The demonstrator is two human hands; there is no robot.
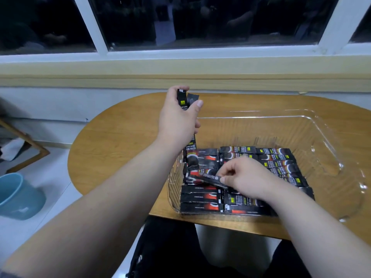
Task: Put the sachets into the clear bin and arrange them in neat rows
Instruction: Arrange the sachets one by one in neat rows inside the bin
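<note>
Wooden table (120, 137) by dark window (241, 17); left grip (178, 117) holds sachets (181, 101); right grip (247, 177) pinches one sachet (211, 178).

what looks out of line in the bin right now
One sachet lies slanted across the flat rows left of middle in the bin, pinched by the right hand. The left hand holds more sachets upright at its left end.

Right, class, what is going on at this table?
A person is filling a clear bin on a table. The left hand holds a bundle of sachets upright over the bin's left end. The right hand pinches one sachet low inside the bin, above rows already laid flat.
</note>
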